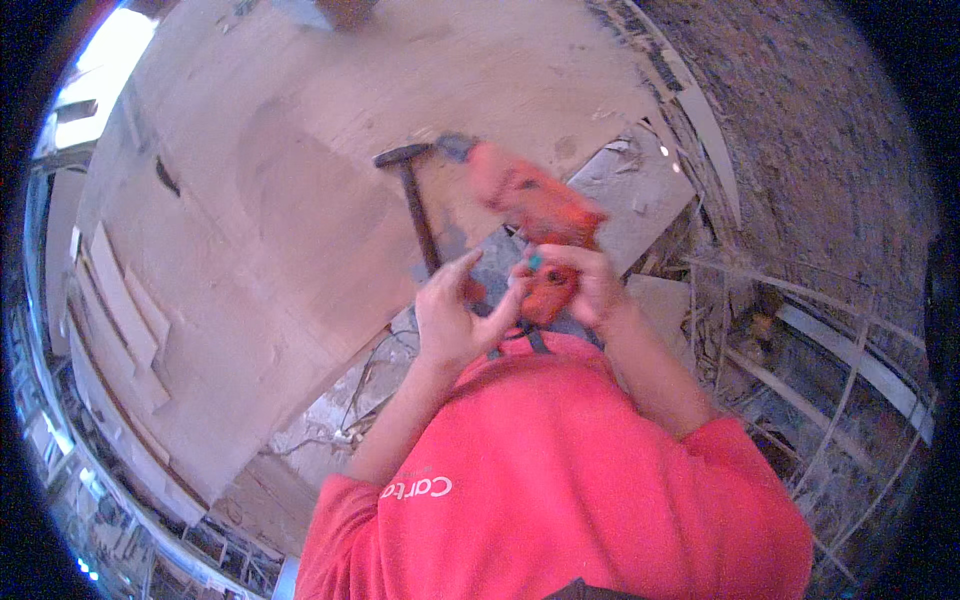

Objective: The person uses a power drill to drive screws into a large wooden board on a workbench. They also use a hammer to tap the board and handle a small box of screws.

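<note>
orange power drill [535, 215] | blurred, tilted, nose up-left | held above plywood sheet [300, 200]

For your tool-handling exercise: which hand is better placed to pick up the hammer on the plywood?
Left, probably. The left hand is open and lies beside the hammer handle, while the right hand is wrapped around the orange power drill.
</note>
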Tool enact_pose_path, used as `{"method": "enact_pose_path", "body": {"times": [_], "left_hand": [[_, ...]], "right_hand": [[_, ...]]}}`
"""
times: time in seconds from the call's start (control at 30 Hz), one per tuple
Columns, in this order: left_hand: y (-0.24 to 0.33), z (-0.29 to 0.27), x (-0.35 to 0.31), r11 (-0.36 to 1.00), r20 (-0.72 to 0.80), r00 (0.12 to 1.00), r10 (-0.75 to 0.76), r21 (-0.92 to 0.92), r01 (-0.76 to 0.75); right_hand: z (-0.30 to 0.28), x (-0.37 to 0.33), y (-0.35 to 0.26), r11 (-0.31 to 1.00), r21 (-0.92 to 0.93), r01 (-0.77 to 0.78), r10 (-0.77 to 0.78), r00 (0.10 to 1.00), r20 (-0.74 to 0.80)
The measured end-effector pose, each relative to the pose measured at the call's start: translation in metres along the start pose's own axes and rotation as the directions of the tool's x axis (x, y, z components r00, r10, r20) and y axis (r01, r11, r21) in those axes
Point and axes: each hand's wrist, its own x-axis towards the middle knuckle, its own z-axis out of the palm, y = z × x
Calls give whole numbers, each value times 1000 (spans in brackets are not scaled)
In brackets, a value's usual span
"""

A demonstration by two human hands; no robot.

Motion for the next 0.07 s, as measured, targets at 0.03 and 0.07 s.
{"method": "enact_pose_path", "body": {"times": [0.03, 0.07], "left_hand": [[-1, 3, 16, 1000, 33, 999, 14, 7, -15], [-10, 16, 33, 996, -16, 996, 82, 26, -82]], "right_hand": [[-39, -4, -12, 994, -61, 90, -90, 996, -8], [-44, -8, -18, 992, -63, 108, -110, 994, -24]]}}
